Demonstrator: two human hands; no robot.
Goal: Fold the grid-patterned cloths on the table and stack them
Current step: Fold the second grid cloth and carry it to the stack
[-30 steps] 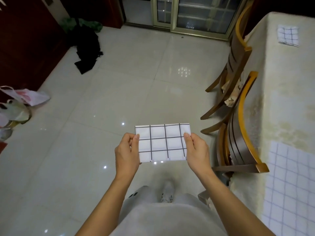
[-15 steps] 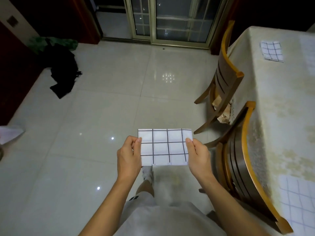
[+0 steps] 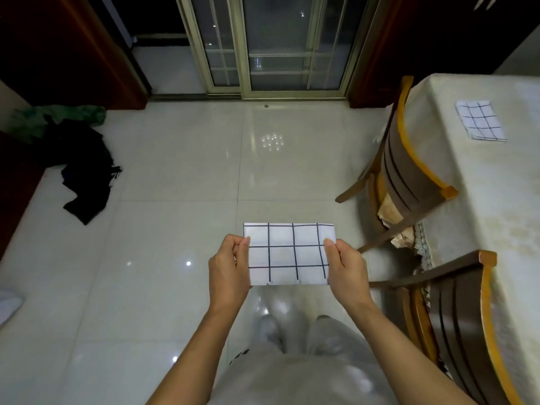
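Observation:
A folded white cloth with a black grid (image 3: 287, 254) hangs flat in the air over the floor, in front of me. My left hand (image 3: 229, 268) pinches its left edge and my right hand (image 3: 346, 268) pinches its right edge. A second folded grid cloth (image 3: 480, 120) lies on the table (image 3: 482, 200) at the far right, well away from both hands.
Two wooden chairs (image 3: 409, 171) (image 3: 458, 314) stand pushed against the table's left side, to the right of my hands. Dark clothes (image 3: 84, 171) lie on the tiled floor at the left. A glass sliding door (image 3: 263, 54) is straight ahead.
The view has swung right and up, bringing the door and the far cloth on the table more into view. Both hands keep the same pinch on the folded cloth.

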